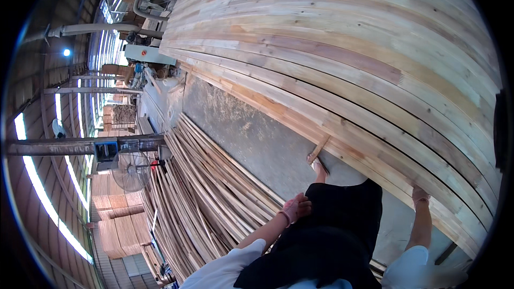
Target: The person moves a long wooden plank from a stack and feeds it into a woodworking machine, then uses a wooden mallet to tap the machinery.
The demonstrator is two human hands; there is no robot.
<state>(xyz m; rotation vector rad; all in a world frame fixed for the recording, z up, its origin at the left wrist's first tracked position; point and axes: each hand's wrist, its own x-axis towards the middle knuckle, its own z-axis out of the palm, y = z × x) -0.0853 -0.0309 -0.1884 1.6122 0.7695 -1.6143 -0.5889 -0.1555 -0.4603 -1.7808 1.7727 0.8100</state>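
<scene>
Long pale wooden strips lie side by side in a broad raised layer to the front and right. Dark gaps separate the strips nearest me. Gloved in pink, my right hand is closed at the edge of the nearest wooden strip; its fingertips are partly hidden. My left hand, in a similar pink glove, hangs beside my dark-clothed thigh. Its fingers are curled, and nothing shows in them. A short wooden crosspiece juts out from under the near edge, close to my foot.
Many loose slats lie piled on the floor to my left. Beyond them stand a fan, a steel post and stacked wooden blocks. Grey concrete floor runs between pile and layer. A pale green machine stands farther off.
</scene>
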